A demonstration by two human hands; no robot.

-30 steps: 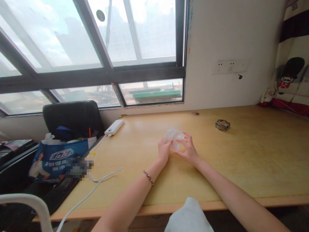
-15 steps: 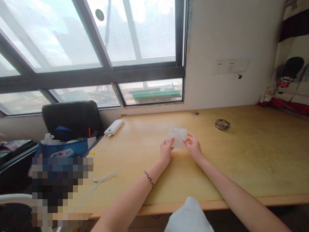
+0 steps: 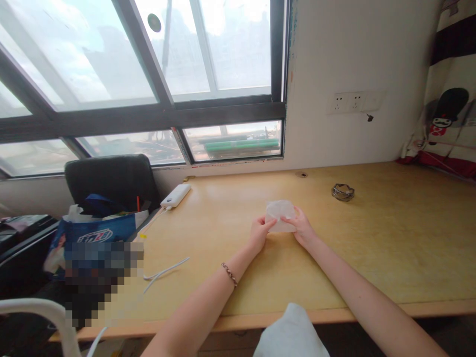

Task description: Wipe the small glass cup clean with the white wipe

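A small white, slightly see-through sheet, like a tissue (image 3: pixel 279 210), is held up just over the wooden table (image 3: pixel 230 277). My left hand (image 3: pixel 261 234) pinches its left side, thumb lying across the front. On the opposite side my right hand (image 3: pixel 302 229) grips it, with the thumb pressed on the front near the middle. Both thumbs come close together on the sheet, and the fingers behind it are mostly hidden. A braided bracelet (image 3: pixel 229 274) circles my left wrist.
An openwork dark metal ring-shaped object (image 3: pixel 342 192) lies right of my hands. At the left edge are a white power bank (image 3: pixel 176 196) with a cable and a loose white cable (image 3: pixel 165 269). Beyond stand a black chair (image 3: pixel 111 178) and a blue bag (image 3: pixel 96 233).
The sheet and both hands have shifted slightly right and a little lower. My thumbs have moved closer together over the front of the sheet, and its top edge looks more rounded.
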